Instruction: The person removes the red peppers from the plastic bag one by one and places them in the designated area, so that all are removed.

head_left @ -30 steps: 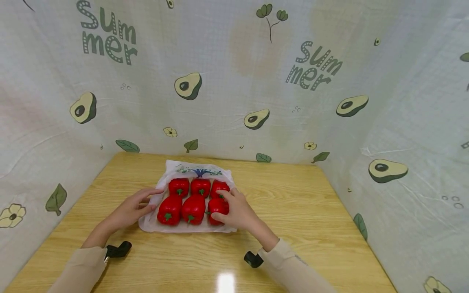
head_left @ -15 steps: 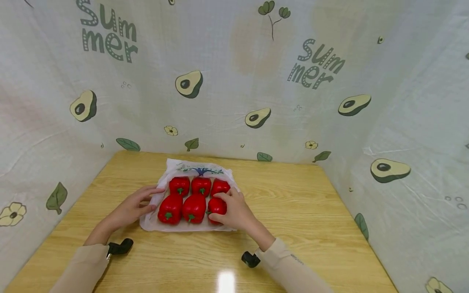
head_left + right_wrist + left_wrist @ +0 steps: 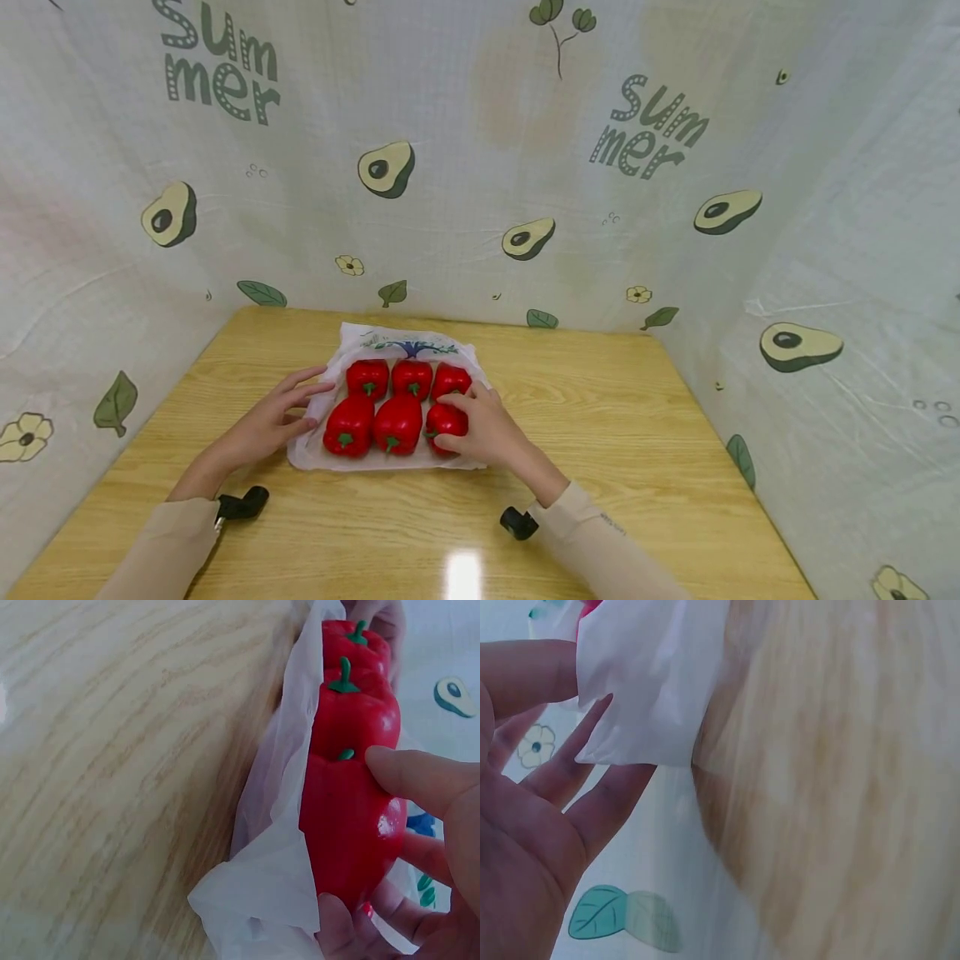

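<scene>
Shiny red bell peppers with green stems lie in two rows inside a white tray-like wrapping [image 3: 322, 454] with a printed tree at its back edge. My right hand [image 3: 491, 425] grips the front right bell pepper [image 3: 447, 422], thumb on the near side and fingers round the far side. The right wrist view shows this same pepper [image 3: 349, 825] between thumb and fingers, beside the white edge. My left hand [image 3: 262, 425] has its fingers spread at the wrapping's left side. In the left wrist view the fingers touch the thin white edge [image 3: 652, 682] without curling round it.
The wooden table [image 3: 600, 433] extends around the wrapping. Behind and beside it hangs a pale curtain [image 3: 450, 208] printed with avocados, leaves and the word Summer. Small black wrist cameras [image 3: 243, 504] sit at both sleeves.
The right hand's fingers have shifted slightly on the front right bell pepper. The left hand has spread its fingers a little more. The peppers stay in their rows.
</scene>
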Motion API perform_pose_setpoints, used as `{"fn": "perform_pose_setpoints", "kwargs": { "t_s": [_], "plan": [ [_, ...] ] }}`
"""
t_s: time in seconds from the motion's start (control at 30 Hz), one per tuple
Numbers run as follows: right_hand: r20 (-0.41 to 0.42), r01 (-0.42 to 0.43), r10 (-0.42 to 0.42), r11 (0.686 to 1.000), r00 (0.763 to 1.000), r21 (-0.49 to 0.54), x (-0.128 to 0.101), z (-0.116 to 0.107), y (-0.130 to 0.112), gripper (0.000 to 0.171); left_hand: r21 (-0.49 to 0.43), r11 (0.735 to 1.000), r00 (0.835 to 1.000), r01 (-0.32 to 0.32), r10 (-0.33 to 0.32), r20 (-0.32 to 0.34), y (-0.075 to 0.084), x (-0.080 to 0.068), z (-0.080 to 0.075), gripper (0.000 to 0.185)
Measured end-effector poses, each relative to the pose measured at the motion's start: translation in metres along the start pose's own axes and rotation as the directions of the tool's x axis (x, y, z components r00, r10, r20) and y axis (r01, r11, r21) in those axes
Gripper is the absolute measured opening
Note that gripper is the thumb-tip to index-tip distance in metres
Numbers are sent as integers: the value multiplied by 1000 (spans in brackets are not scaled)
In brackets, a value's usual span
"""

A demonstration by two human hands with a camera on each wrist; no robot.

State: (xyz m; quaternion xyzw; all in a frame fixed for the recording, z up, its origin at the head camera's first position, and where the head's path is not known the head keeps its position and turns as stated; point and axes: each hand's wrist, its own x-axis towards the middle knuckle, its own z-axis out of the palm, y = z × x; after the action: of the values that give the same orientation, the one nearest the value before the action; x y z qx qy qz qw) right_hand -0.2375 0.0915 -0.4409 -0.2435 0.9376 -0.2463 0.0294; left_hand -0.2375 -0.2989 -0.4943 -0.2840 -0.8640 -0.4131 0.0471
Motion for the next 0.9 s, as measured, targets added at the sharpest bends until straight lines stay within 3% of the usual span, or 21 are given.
{"fn": "perform_pose_setpoints", "kwargs": {
  "t_s": [0.3, 0.9],
  "plan": [
    [63, 54, -53, 998, 997, -20, 5, -9, 9, 57, -31, 999, 999, 13, -12, 39, -3, 0, -1, 59],
    [82, 166, -162, 985, 983, -49, 0, -21, 17, 46, 13, 1000, 1000, -10, 10, 27, -6, -1, 0, 60]
  ]
}}
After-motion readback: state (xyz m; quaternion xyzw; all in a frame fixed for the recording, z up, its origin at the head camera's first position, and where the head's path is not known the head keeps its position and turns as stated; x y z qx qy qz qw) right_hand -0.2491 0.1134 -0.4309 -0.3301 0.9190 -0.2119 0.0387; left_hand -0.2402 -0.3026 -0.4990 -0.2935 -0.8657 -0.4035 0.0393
